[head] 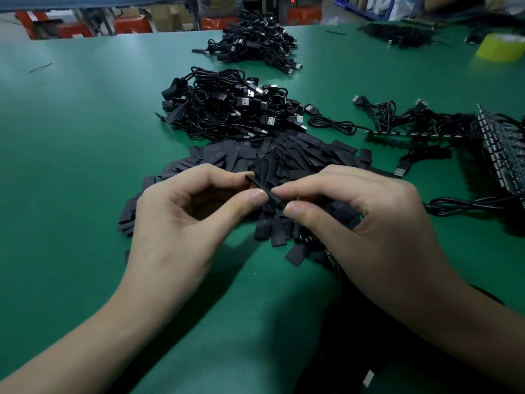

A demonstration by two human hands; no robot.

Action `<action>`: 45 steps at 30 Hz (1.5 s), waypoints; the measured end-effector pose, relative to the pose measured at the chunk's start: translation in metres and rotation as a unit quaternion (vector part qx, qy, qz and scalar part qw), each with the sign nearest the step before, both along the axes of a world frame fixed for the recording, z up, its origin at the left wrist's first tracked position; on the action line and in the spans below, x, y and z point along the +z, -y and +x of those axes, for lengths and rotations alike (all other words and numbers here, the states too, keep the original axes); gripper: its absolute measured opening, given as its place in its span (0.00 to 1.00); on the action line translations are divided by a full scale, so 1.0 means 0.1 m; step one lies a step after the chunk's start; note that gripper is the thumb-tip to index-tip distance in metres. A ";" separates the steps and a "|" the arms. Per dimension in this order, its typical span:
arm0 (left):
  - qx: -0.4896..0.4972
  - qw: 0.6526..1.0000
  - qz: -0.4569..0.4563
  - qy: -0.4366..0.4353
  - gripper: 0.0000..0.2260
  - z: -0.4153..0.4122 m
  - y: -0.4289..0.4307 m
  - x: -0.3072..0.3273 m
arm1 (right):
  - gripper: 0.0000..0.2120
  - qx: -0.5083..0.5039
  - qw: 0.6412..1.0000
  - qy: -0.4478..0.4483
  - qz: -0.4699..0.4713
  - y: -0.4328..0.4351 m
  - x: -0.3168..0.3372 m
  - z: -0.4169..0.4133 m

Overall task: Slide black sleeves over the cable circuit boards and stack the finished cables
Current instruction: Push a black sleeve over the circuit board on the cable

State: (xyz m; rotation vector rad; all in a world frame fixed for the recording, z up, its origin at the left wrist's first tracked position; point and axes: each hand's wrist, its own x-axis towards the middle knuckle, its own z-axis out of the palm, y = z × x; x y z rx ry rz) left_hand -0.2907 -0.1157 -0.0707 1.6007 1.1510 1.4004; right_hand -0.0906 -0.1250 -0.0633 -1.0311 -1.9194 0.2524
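Both hands meet over a heap of flat black sleeves (287,157) on the green table (85,143). My left hand (181,223) pinches one black sleeve (261,186) between thumb and forefinger. My right hand (366,220) pinches the other end of the same piece, where a cable end goes in; the circuit board itself is hidden by the sleeve and fingers. That cable's black coil (306,237) lies under my right hand. A stack of sleeved USB cables (227,106) lies just behind the sleeves.
A second cable pile (255,41) sits farther back. To the right lie cables on a strip of circuit boards (409,133) and a dark board panel (502,152). A yellow tape roll (500,46) is at the far right. Red crates stand beyond the table's far edge.
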 end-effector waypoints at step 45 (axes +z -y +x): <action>0.009 0.972 0.075 -0.224 0.19 -0.05 -0.01 0.04 | 0.10 0.068 0.968 -0.105 -0.218 -0.04 -0.07 0.02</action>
